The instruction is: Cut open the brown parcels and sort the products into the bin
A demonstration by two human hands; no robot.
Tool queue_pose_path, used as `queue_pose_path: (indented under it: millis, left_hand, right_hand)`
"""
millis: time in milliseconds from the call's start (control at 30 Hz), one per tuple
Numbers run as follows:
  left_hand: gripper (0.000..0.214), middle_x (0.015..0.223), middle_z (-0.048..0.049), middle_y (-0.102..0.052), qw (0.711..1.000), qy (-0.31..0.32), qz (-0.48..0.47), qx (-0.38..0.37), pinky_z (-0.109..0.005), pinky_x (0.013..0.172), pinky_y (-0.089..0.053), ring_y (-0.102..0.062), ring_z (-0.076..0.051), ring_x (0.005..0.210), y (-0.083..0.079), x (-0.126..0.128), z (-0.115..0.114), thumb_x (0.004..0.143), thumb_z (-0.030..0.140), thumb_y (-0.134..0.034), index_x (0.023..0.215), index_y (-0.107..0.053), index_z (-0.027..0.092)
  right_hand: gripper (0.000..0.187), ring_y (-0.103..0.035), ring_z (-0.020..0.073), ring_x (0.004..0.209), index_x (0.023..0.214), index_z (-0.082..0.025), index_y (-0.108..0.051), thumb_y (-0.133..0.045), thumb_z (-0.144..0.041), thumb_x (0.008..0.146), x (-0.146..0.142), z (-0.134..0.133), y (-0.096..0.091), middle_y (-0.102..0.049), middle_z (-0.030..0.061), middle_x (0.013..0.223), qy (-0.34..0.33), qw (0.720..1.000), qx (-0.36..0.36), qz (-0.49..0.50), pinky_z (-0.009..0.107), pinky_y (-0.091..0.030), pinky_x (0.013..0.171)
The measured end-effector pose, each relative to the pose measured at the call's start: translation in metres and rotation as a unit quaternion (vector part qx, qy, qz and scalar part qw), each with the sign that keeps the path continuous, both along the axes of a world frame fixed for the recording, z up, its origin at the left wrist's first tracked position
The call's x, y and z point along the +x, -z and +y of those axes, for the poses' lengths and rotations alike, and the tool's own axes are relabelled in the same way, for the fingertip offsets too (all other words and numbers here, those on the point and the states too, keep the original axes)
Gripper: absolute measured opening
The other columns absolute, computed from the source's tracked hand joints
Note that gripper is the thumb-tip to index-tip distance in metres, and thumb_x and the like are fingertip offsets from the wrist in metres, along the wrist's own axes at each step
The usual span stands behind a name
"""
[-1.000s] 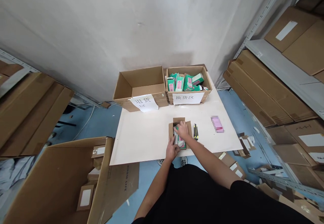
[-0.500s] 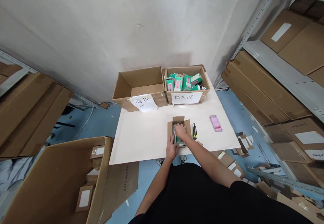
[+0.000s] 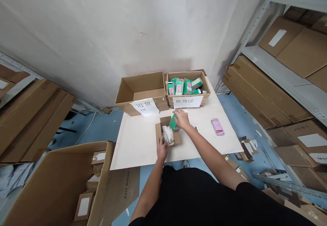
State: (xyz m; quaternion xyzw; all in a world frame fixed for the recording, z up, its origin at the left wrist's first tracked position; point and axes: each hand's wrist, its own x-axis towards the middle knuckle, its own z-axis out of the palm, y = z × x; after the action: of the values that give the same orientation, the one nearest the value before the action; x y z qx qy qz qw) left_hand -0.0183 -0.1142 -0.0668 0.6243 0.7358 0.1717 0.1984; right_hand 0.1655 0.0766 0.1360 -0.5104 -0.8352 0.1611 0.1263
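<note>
My right hand (image 3: 182, 118) is closed on a small green box (image 3: 173, 122), held just above and to the right of a small open cardboard carton (image 3: 167, 134) on the white table (image 3: 138, 141). White packing shows inside the carton. My left hand (image 3: 162, 149) grips the carton's near left edge. Behind them stand two open cardboard boxes with paper labels: an empty one (image 3: 140, 91) on the left and one (image 3: 188, 89) holding several green and pink boxes on the right.
A pink item (image 3: 218, 126) lies on the table to the right. A large open cardboard box (image 3: 58, 181) stands at the lower left. Metal shelves (image 3: 278, 62) with flat cartons line the right side, and more cartons (image 3: 25, 113) the left.
My right hand has lifted the green box out of the carton and moved up towards the labelled boxes. The carton and my left hand have shifted left.
</note>
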Motion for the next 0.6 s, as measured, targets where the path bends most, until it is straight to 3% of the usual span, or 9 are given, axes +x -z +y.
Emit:
queue_pose_path:
  millis: [67, 133, 233, 333, 433, 533, 600]
  left_hand:
    - [0.007, 0.167, -0.0024, -0.042, 1.000, -0.025, 0.017, 0.008, -0.055, 0.127, -0.035, -0.024, -0.035, 0.160, -0.003, -0.023, -0.004, 0.081, 0.017, -0.072, 0.084, -0.074, 0.023]
    - [0.004, 0.167, -0.0040, -0.042, 0.999, -0.035, 0.022, 0.007, -0.056, 0.126, -0.037, -0.026, -0.037, 0.159, -0.006, -0.045, -0.008, 0.081, 0.018, -0.073, 0.081, -0.073, 0.022]
    - [0.003, 0.166, -0.0060, -0.043, 0.999, -0.029, 0.027, -0.007, -0.059, 0.123, -0.040, -0.026, -0.040, 0.159, -0.011, -0.069, -0.011, 0.079, 0.020, -0.075, 0.080, -0.073, 0.021]
    - [0.005, 0.166, -0.0082, -0.045, 0.999, -0.024, 0.044, -0.017, -0.061, 0.120, -0.041, -0.027, -0.043, 0.158, -0.018, -0.080, -0.011, 0.078, 0.019, -0.077, 0.081, -0.074, 0.020]
    - [0.011, 0.167, -0.0106, -0.043, 0.998, -0.024, 0.058, -0.007, -0.059, 0.119, -0.043, -0.028, -0.043, 0.158, -0.027, -0.078, -0.012, 0.079, 0.015, -0.073, 0.089, -0.076, 0.020]
    - [0.034, 0.165, -0.0123, -0.043, 0.996, -0.036, 0.065, 0.049, -0.057, 0.120, -0.042, -0.030, -0.040, 0.157, -0.037, -0.059, -0.012, 0.083, 0.013, -0.067, 0.116, -0.074, 0.021]
    - [0.040, 0.155, -0.0149, -0.054, 0.992, -0.053, 0.063, 0.095, -0.054, 0.119, -0.042, -0.041, -0.036, 0.151, -0.044, -0.035, -0.008, 0.088, 0.015, -0.062, 0.127, -0.070, 0.021]
  right_hand:
    - [0.048, -0.044, 0.0326, 0.135, 0.146, -0.026, -0.059, -0.054, -0.019, 0.099, 0.010, 0.009, 0.005, -0.058, 0.0123, 0.147, 0.017, 1.000, -0.002, -0.001, 0.045, -0.042, 0.101]
    - [0.048, -0.047, 0.0307, 0.133, 0.144, -0.026, -0.061, -0.053, -0.017, 0.098, 0.016, 0.010, 0.023, -0.059, 0.0109, 0.147, 0.022, 0.999, -0.023, -0.005, 0.044, -0.042, 0.102]
    - [0.045, -0.048, 0.0297, 0.135, 0.140, -0.027, -0.066, -0.055, -0.016, 0.097, 0.016, -0.004, 0.069, -0.060, 0.0100, 0.148, 0.024, 0.997, -0.078, -0.019, 0.045, -0.042, 0.106]
    - [0.046, -0.038, 0.0327, 0.147, 0.141, -0.028, -0.066, -0.062, -0.023, 0.096, 0.014, -0.020, 0.114, -0.052, 0.0103, 0.158, 0.037, 0.989, -0.142, -0.023, 0.048, -0.042, 0.109]
    - [0.052, -0.028, 0.0348, 0.156, 0.146, -0.028, -0.064, -0.066, -0.031, 0.095, 0.020, -0.020, 0.139, -0.043, 0.0095, 0.166, 0.032, 0.981, -0.189, 0.002, 0.051, -0.040, 0.115]
    - [0.058, -0.038, 0.0301, 0.153, 0.149, -0.025, -0.062, -0.065, -0.022, 0.091, 0.032, -0.005, 0.144, -0.052, 0.0108, 0.160, -0.030, 0.976, -0.213, 0.028, 0.047, -0.034, 0.122]
    - [0.061, -0.048, 0.0273, 0.146, 0.149, -0.024, -0.061, -0.065, -0.019, 0.088, 0.039, 0.005, 0.144, -0.058, 0.0100, 0.154, -0.067, 0.970, -0.231, 0.039, 0.042, -0.036, 0.122]
